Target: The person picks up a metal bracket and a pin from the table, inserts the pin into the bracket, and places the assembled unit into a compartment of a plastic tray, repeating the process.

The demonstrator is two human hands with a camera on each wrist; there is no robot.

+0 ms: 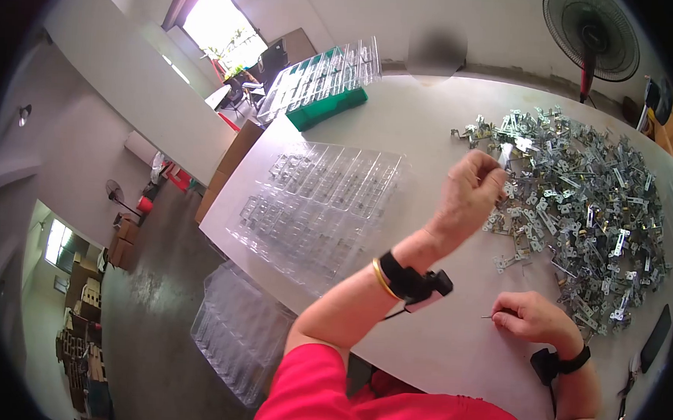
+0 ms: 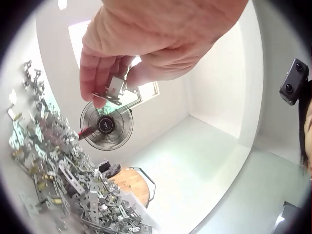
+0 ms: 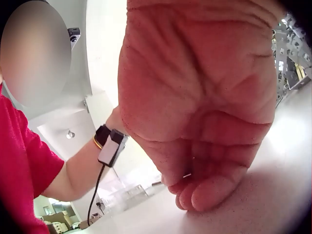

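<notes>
My left hand (image 1: 470, 193) is raised beside the near-left side of a pile of small metal brackets (image 1: 580, 200). Between its thumb and fingers it pinches one small silvery bracket (image 2: 116, 87), plain in the left wrist view. Lower down, my right hand (image 1: 532, 317) rests at the table surface with its fingers curled in. A thin, pin-like metal piece (image 1: 486, 317) sticks out from its thumb and fingertips. In the right wrist view the palm of the right hand (image 3: 200, 97) faces the camera, and its curled fingers hide most of that piece.
Clear plastic compartment trays (image 1: 314, 209) lie on the white table (image 1: 421, 328), left of my hands. More trays are stacked on a green box (image 1: 326, 109) at the far left edge. Other clear trays (image 1: 239, 334) stand below the table edge. Pliers (image 1: 630, 377) lie at the right.
</notes>
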